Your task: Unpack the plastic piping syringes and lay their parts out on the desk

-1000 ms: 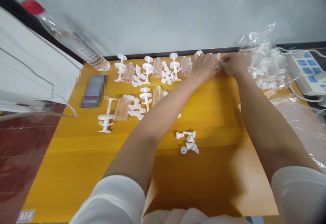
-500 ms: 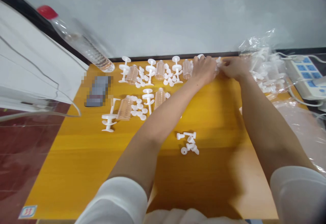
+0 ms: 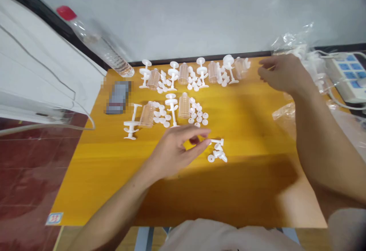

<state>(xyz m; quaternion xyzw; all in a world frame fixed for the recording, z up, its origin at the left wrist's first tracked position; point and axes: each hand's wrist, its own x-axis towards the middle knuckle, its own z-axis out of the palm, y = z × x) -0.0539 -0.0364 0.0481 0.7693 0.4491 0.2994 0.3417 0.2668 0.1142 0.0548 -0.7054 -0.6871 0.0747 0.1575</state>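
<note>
Small white plastic parts and clear ribbed bottles lie in two rows on the yellow table (image 3: pixel 246 175). The back row (image 3: pixel 197 74) runs along the far edge, the nearer row (image 3: pixel 168 114) sits left of centre. My left hand (image 3: pixel 178 150) hovers over the table middle, fingers spread and empty, its fingertips close to a small loose cluster of white pieces (image 3: pixel 216 152). My right hand (image 3: pixel 281 74) is held above the far right of the table, fingers loosely curled with nothing seen in them, beside a clear bag of parts (image 3: pixel 311 68).
A clear water bottle with a red cap (image 3: pixel 95 41) leans at the far left corner. A dark flat object (image 3: pixel 117 98) lies on the table's left. A white power strip (image 3: pixel 347 77) and crumpled plastic wrap (image 3: pixel 337 117) lie at the right. A wall stands behind.
Both hands left the back row's right end. My left hand drew back toward the loose cluster at the table's middle; my right hand shifted right toward the bag. A stemmed piece and bottle now stand uncovered there.
</note>
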